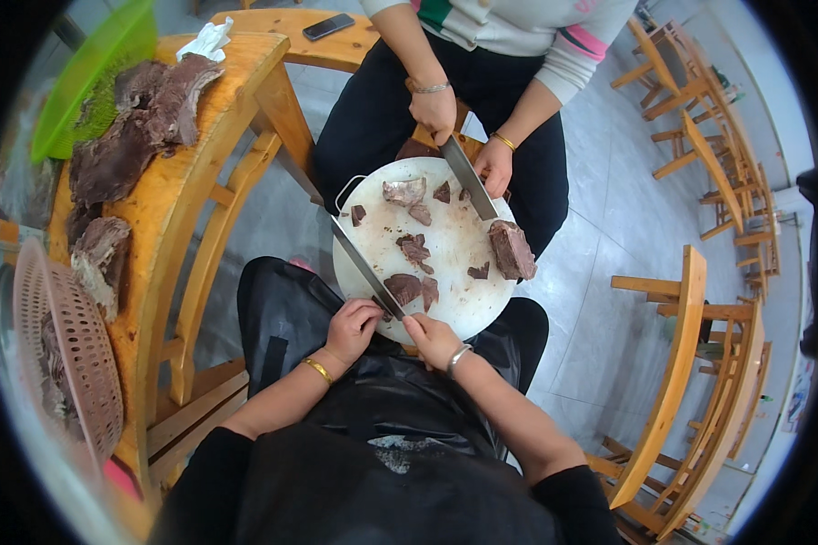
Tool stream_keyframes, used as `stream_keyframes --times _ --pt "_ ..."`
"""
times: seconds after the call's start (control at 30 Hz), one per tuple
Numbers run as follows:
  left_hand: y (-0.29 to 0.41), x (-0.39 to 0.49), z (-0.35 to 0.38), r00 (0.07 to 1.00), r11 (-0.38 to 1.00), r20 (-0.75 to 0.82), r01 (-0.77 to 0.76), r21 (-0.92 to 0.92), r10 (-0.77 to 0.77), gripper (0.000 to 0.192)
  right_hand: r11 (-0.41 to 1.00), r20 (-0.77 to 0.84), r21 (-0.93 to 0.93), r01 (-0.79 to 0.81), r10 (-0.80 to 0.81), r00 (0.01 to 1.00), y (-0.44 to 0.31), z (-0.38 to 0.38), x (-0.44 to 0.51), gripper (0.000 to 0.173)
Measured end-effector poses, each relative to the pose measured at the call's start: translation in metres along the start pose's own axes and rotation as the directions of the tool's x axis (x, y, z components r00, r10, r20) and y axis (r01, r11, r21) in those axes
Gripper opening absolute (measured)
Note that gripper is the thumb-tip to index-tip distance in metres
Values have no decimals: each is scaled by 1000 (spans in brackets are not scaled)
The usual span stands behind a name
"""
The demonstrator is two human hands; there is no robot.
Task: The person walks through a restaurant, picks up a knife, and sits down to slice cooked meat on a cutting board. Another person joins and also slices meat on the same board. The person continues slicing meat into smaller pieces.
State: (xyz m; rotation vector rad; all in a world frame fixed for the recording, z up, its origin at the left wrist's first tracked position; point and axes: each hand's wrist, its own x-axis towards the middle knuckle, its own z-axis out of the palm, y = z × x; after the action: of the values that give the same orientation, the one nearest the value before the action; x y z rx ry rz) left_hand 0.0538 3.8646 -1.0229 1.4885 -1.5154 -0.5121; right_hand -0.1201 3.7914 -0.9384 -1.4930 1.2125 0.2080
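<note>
A round white cutting board (453,306) with a wire handle lies before me, over my knees. My right hand (433,340) grips a cleaver (365,266) by its handle, the blade slanting to the far left across the board. Close against the blade, the bent fingers of my left hand (352,332) hold a small piece of dark cooked meat (384,310), mostly hidden. Just right of the blade lie a cut chunk of meat (403,289) and a slice (429,293). Shredded meat (414,252) rests mid-board. A large meat block (512,250) sits at the right rim.
Opposite, a co-worker's hand (433,114) holds another cleaver (472,178) over the board. On the wooden table (198,129) at left are large meat slabs (119,157), a green basket (95,75) and a pink basket (88,368) with meat. Wooden chairs (675,381) stand right.
</note>
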Motion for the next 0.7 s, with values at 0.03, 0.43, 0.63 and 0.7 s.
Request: stream_keyframes --times 0.03,0.43,0.63,0.7 --pt "0 0 0 1000 1000 -1 -3 5 3 10 986 105 117 -115 103 989 -1 -9 -9 48" --pt "-2 -3 1 1000 999 -7 28 17 -28 9 956 90 -282 -80 110 990 -5 -43 -100 46" --pt "-4 -2 2 999 999 13 37 1 -37 8 966 137 -220 -139 171 976 2 -40 -90 46" --pt "-6 -1 2 1000 1000 15 22 5 -23 7 970 113 -217 -109 136 984 11 -32 -75 46"
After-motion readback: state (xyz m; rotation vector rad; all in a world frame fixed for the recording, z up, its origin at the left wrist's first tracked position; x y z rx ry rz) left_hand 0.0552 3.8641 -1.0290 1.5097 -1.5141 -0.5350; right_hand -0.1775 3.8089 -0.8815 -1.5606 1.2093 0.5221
